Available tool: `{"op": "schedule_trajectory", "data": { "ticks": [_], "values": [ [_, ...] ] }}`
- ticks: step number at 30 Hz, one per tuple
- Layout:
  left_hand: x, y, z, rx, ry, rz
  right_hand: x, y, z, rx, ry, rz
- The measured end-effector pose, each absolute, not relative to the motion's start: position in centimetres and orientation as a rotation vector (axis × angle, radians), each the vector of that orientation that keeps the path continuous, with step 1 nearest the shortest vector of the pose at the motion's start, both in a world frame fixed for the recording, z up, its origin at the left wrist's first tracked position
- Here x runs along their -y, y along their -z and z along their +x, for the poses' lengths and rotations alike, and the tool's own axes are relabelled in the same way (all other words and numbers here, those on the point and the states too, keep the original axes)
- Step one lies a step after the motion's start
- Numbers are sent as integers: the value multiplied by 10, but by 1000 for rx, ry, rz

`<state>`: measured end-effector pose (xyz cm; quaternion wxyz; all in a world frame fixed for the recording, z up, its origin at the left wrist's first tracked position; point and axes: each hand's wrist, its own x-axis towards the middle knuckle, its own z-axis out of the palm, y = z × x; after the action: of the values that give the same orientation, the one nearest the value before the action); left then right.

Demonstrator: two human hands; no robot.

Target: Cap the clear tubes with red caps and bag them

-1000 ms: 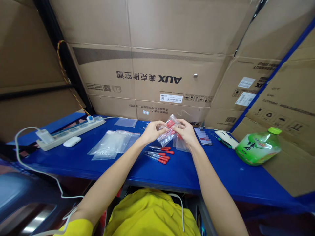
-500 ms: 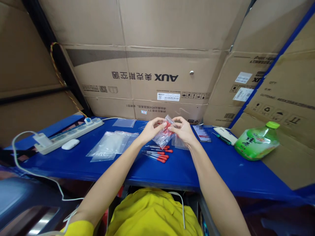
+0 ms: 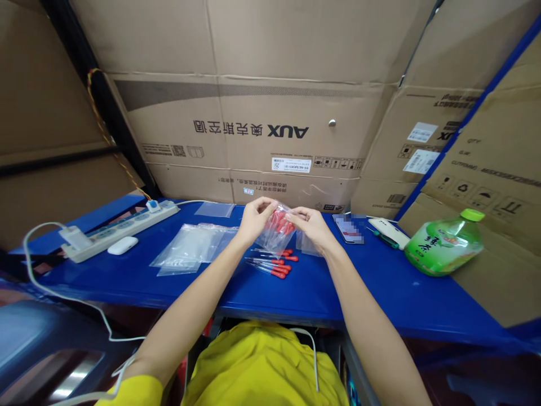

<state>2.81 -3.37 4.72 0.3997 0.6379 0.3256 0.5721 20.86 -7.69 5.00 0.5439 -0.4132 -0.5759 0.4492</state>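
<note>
Between my two hands is a clear zip bag [image 3: 274, 241] holding several red-bulbed droppers [image 3: 282, 223]. My left hand [image 3: 255, 219] pinches the bag's upper left edge. With thumb and fingers, my right hand [image 3: 311, 226] grips its upper right edge. Just below the bag, several loose glass droppers [image 3: 276, 265] lie on the blue table [image 3: 236, 290], red bulbs to the right. Another clear bag [image 3: 307, 243] lies flat under my right hand. Left of my left hand is a stack of clear zip bags [image 3: 186, 248].
A power strip [image 3: 122, 228] and a white earphone case [image 3: 122, 245] lie on the left. On the right are a phone [image 3: 349, 228], a white and green tool [image 3: 386, 232] and a green tea bottle [image 3: 442, 245]. Cardboard [image 3: 262, 101] walls the back; a single bag [image 3: 214, 210] lies near it.
The bag has moved slightly left and opened out flatter, so the red bulbs inside show more clearly. My hands have shifted a little with it. The loose droppers stay where they were.
</note>
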Motion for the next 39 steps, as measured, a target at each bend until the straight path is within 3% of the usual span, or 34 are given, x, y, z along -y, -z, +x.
{"op": "schedule_trajectory", "data": {
  "ticks": [11,23,39],
  "values": [
    [36,-50,26,-848,-1272,1403,74,-49,211,1347,-930,-1032],
    [39,-44,33,-849,-1302,1801,77,-54,209,1420,-842,-1012],
    [53,-54,36,-792,-1366,1853,82,-60,208,1438,-878,-935]
  ]
}}
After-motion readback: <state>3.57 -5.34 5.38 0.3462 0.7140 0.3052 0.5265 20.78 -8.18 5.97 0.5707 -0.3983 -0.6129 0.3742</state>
